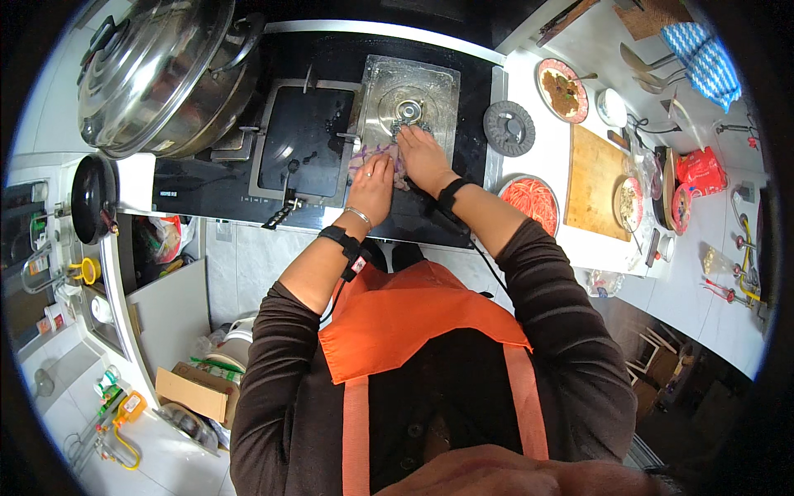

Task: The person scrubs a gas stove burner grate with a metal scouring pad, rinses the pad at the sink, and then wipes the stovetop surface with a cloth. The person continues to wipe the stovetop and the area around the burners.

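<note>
Both my hands are over the right side of a black glass gas hob (474,136). My left hand (374,183) wears a ring and presses, fingers together, on a pale cloth with purple stripes (375,150). The cloth is partly hidden under both hands. My right hand (425,155) reaches farther forward, its fingertips on a dark, rough mass (397,126) that looks like a metal scouring pad. This touches the near side of the bare burner (409,111). Around the burner, the square metal drip tray (443,80) looks wet and smeared.
A large lidded steel pot (161,80) stands at the hob's far left. A grey ring-shaped burner part (508,128) lies on the right counter. Nearby are a bowl of shredded orange vegetable (529,201), a wooden cutting board (595,180) and a plate of food (562,90).
</note>
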Tool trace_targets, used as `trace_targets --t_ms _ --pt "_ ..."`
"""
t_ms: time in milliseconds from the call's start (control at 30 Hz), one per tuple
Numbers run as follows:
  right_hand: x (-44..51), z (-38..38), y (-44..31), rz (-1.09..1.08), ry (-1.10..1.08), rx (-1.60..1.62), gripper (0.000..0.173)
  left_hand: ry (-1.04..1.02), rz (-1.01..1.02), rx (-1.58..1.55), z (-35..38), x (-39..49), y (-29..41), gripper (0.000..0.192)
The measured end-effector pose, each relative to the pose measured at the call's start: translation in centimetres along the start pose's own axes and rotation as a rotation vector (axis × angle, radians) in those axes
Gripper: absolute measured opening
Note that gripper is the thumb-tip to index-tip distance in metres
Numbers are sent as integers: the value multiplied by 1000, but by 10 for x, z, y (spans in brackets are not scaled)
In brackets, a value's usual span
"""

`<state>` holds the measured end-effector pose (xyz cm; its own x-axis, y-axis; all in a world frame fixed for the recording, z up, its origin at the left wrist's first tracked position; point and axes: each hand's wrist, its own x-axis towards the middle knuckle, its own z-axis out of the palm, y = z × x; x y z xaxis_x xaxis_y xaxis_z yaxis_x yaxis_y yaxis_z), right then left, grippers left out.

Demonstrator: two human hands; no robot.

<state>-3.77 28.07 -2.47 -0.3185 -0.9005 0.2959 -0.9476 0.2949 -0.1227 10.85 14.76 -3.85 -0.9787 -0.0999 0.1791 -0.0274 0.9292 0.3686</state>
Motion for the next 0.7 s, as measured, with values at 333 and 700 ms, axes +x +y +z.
trace_targets --t_ms 333,700 --pt "0 4 5 106 -148 19 34 0 9 -20 1 0 -3 50" --pt "13 15 -11 356 3 285 35 -22 26 -12 -4 0 -3 47"
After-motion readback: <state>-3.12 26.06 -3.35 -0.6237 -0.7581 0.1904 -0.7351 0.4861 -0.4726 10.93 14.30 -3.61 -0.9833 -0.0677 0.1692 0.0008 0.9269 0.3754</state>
